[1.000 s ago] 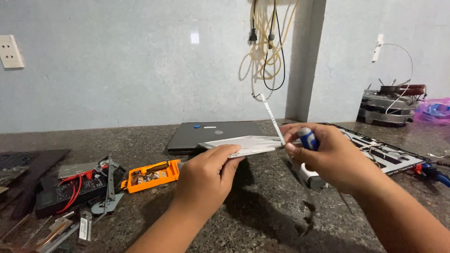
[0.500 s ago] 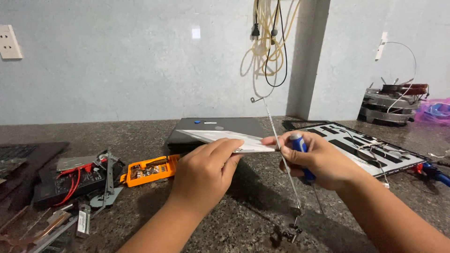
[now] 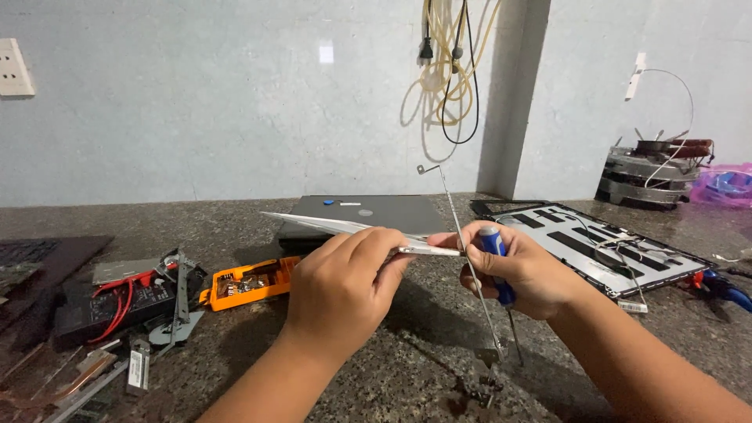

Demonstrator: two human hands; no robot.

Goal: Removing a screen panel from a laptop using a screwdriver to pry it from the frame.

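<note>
Parts clutter (image 3: 117, 301) left; bare countertop (image 3: 392, 368) below.

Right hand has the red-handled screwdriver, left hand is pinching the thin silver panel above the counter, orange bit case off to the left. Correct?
Not quite: the screwdriver in the right hand has a blue handle, not red, as the head view shows. The rest holds: the left hand pinches the thin silver panel, and the orange bit case lies to the left.

A pale grey-blue wall (image 3: 196, 102) rises behind the dark speckled stone bench (image 3: 407, 345). A white socket (image 3: 14, 69) sits at its left; cables (image 3: 446, 70) hang near a projecting corner. Soft light glints off the wall.
</note>
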